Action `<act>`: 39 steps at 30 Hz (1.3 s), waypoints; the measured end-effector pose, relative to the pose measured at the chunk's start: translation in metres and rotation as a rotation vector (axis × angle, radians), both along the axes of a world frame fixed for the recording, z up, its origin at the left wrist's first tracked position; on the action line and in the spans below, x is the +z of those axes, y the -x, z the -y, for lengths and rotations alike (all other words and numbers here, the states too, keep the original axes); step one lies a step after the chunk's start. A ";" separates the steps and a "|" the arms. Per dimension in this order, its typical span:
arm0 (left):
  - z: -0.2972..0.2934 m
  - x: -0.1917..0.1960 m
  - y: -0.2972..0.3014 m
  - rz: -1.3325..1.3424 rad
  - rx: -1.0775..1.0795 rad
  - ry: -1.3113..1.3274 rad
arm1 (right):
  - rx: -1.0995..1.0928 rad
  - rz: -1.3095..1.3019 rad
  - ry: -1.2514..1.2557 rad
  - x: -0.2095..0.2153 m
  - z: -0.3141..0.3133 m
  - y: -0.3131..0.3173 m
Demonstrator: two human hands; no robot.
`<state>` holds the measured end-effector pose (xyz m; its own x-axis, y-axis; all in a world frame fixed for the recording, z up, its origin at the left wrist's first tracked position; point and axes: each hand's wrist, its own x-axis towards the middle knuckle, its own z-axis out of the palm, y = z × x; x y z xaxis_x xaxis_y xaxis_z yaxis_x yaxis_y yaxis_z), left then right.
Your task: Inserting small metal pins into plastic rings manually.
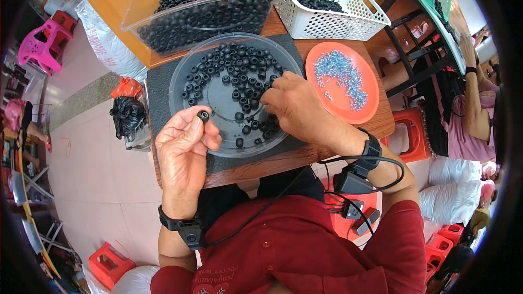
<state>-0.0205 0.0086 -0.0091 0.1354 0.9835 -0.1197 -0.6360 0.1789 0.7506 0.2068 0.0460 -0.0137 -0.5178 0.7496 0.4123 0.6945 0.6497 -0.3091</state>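
Hands, two, both mine, entering from the near edge of the table (283,158).

Left hand (185,149): raised just off the near-left edge of the table, palm toward me, fingers curled in. Thumb and forefinger are pinched on one small black rubber ring (203,115), bore facing up toward the camera, so its short axis points at me. Nothing else is in this hand that I can see.

Right hand (297,110): laid over the right half of the round clear tray (182,79), fingers bent down among the loose black rings (234,68). Fingertips are hidden under the knuckles; I cannot tell whether they have closed on a ring.

Relation of note: the held ring sits at the tray's near-left rim, just beside it, with the right hand across the tray to its right. The loose rings lie nearer the right hand; the thickest cluster is at the tray's far side, beyond both hands.

Also on the table: orange plate (366,110) of small silvery metal pieces (338,73) at the right edge, well apart from the left hand and near the right wrist; clear bin (141,0) of black rings along the far edge; white perforated basket (327,22) at the far-right corner.
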 end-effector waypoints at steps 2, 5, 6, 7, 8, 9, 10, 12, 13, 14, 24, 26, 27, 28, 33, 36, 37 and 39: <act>0.000 -0.001 0.001 0.000 -0.001 0.000 | -0.007 0.000 0.025 -0.001 0.001 0.001; 0.000 0.000 0.001 0.012 -0.004 -0.011 | 0.010 -0.009 0.035 -0.007 0.002 0.005; 0.000 -0.001 0.001 0.009 -0.002 -0.010 | 0.011 -0.010 0.035 -0.008 0.002 0.007; 0.000 -0.001 0.001 0.006 -0.001 -0.008 | 0.033 -0.030 0.031 -0.009 0.001 0.008; 0.001 -0.001 0.001 0.005 0.000 -0.008 | 0.055 -0.050 0.027 -0.010 0.000 0.010; 0.001 0.000 0.001 0.006 0.003 -0.006 | 0.057 -0.051 0.027 -0.012 -0.001 0.012; 0.001 0.000 0.001 0.007 0.003 -0.004 | 0.062 -0.047 0.026 -0.014 -0.002 0.015; 0.000 0.000 0.000 0.010 -0.002 -0.006 | 0.066 -0.043 0.025 -0.014 -0.003 0.016; 0.000 0.000 0.001 0.011 -0.002 -0.005 | 0.081 -0.012 -0.003 -0.014 -0.004 0.018; 0.000 0.000 0.001 0.010 -0.001 -0.004 | 0.096 0.020 -0.031 -0.014 -0.004 0.018; 0.000 0.001 -0.001 -0.001 0.000 -0.013 | 0.257 0.037 0.141 0.002 0.012 0.013; 0.000 0.001 0.000 -0.013 0.004 -0.019 | 0.257 0.159 0.062 0.004 0.011 0.018; 0.000 0.001 0.000 -0.013 0.006 -0.006 | 0.258 0.157 0.060 0.004 0.011 0.020; 0.000 0.001 -0.001 -0.011 0.004 0.005 | 0.287 0.200 0.048 0.005 0.011 0.022; 0.001 0.000 -0.002 -0.016 -0.001 -0.002 | 0.333 0.238 0.061 0.002 0.007 0.025; 0.000 0.002 -0.002 -0.017 0.001 0.002 | 0.337 0.153 0.122 -0.003 0.003 0.027; 0.001 0.002 -0.001 -0.016 0.007 0.004 | 0.337 0.122 0.129 -0.003 0.003 0.027; 0.002 0.002 -0.002 -0.048 0.012 -0.003 | 0.342 0.089 0.138 -0.004 0.005 0.028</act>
<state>-0.0190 0.0067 -0.0066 0.1175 0.9854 -0.1230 -0.6015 0.1692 0.7808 0.1783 0.0414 -0.0182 -0.7773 0.5723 0.2612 0.4726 0.8053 -0.3581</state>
